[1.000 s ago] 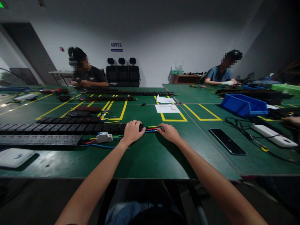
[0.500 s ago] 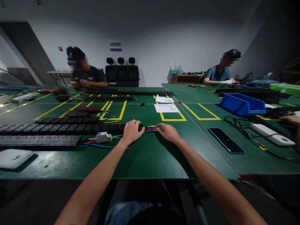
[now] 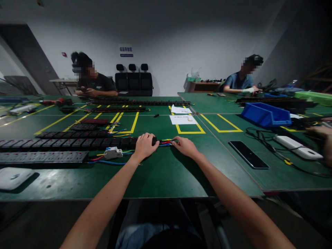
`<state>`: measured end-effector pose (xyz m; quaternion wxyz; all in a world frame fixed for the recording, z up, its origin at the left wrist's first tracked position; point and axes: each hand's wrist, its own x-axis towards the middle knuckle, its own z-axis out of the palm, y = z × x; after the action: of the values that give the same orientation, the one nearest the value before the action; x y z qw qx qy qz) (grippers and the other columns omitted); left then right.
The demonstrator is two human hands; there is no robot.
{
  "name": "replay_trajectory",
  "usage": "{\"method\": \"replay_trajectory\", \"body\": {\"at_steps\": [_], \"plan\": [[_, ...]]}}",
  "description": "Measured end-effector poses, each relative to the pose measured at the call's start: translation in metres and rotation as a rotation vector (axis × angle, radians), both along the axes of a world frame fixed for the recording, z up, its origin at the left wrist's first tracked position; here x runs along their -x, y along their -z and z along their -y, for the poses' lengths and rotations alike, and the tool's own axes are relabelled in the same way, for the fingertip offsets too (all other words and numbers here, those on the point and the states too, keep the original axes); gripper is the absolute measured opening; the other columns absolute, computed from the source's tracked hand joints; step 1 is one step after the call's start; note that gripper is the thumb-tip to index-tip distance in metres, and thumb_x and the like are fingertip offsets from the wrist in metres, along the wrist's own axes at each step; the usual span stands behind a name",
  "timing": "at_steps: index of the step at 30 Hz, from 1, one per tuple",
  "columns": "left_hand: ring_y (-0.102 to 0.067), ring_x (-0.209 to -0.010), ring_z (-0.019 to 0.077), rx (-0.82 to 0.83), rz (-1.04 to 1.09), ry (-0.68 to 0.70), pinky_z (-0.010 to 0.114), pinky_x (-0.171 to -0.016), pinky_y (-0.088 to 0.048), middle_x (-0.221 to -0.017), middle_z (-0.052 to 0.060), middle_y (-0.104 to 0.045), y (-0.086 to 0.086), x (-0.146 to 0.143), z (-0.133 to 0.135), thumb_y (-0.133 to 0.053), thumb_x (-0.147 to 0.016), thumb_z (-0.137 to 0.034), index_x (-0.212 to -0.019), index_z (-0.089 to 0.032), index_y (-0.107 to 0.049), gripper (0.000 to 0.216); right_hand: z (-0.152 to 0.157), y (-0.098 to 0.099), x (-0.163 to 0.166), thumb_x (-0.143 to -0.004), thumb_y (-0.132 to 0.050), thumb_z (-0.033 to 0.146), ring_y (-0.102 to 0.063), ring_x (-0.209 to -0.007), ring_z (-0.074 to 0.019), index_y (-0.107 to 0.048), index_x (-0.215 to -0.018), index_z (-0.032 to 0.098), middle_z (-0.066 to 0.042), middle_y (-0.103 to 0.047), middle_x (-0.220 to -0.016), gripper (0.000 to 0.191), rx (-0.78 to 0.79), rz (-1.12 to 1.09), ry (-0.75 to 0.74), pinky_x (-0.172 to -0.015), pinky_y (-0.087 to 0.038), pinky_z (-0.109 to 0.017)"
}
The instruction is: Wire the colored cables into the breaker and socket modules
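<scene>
A long black socket strip (image 3: 77,143) lies across the green table (image 3: 160,173). My left hand (image 3: 144,146) is closed over its right end. Red, blue, green and yellow wires (image 3: 166,141) stick out of that end. My right hand (image 3: 184,146) pinches the tips of these wires, fingers together. A second grey strip (image 3: 41,157) lies in front of the black one, with a small white circuit breaker (image 3: 113,152) and loose coloured wires at its right end.
Two people sit at the far side, left and right. More black strips (image 3: 140,102) lie across the back. A phone (image 3: 248,154), a white power strip (image 3: 298,147), black cables and a blue bin (image 3: 265,114) are at the right. A white device (image 3: 14,177) sits front left. Another person's hand (image 3: 323,133) shows at the right edge.
Both hands stay on the strip end and wires. The whole view has shifted slightly to the left; nothing on the table has visibly moved.
</scene>
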<state>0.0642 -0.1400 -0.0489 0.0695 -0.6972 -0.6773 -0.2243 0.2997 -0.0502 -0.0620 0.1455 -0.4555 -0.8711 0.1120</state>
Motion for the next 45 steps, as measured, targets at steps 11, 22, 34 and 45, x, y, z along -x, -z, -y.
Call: {"method": "replay_trajectory", "body": {"at_steps": [11,22,34,45], "plan": [[-0.064,-0.108,0.0296,-0.011,-0.035,-0.021,0.046,-0.098,-0.049,-0.113,0.012,-0.069,0.0006,-0.0001,-0.0002,-0.056,-0.098,-0.047,-0.112,-0.019,-0.068,0.034,0.0027,-0.0037,0.0007,-0.105,-0.051,0.044,-0.065,-0.080,-0.0193,-0.068,-0.122,0.023,-0.005,-0.074,-0.093,0.032,0.000,0.021,0.011,-0.062,-0.033,-0.027],[-0.065,-0.107,0.0290,0.004,-0.015,-0.015,0.046,-0.098,-0.050,-0.114,0.011,-0.070,-0.0013,-0.0008,0.0004,-0.056,-0.098,-0.048,-0.111,-0.020,-0.068,0.034,0.0017,-0.0028,0.0008,-0.105,-0.050,0.043,-0.067,-0.083,-0.0195,-0.068,-0.123,0.023,-0.006,-0.075,-0.098,0.032,-0.003,0.022,0.001,-0.063,-0.033,-0.027],[-0.064,-0.107,0.0292,0.014,-0.006,-0.003,0.046,-0.097,-0.050,-0.114,0.012,-0.069,-0.0006,0.0007,-0.0002,-0.053,-0.099,-0.050,-0.112,-0.020,-0.067,0.036,0.0031,-0.0051,0.0009,-0.105,-0.050,0.042,-0.067,-0.086,-0.0201,-0.068,-0.123,0.023,-0.006,-0.075,-0.098,0.032,0.008,0.029,-0.002,-0.064,-0.034,-0.026],[-0.064,-0.109,0.0298,0.003,-0.030,-0.018,0.045,-0.098,-0.049,-0.113,0.012,-0.069,-0.0010,-0.0005,0.0003,-0.055,-0.098,-0.048,-0.111,-0.020,-0.067,0.033,0.0053,-0.0058,0.0020,-0.105,-0.050,0.042,-0.066,-0.083,-0.0200,-0.065,-0.123,0.023,-0.006,-0.074,-0.098,0.030,0.007,0.031,0.010,-0.062,-0.032,-0.026]]}}
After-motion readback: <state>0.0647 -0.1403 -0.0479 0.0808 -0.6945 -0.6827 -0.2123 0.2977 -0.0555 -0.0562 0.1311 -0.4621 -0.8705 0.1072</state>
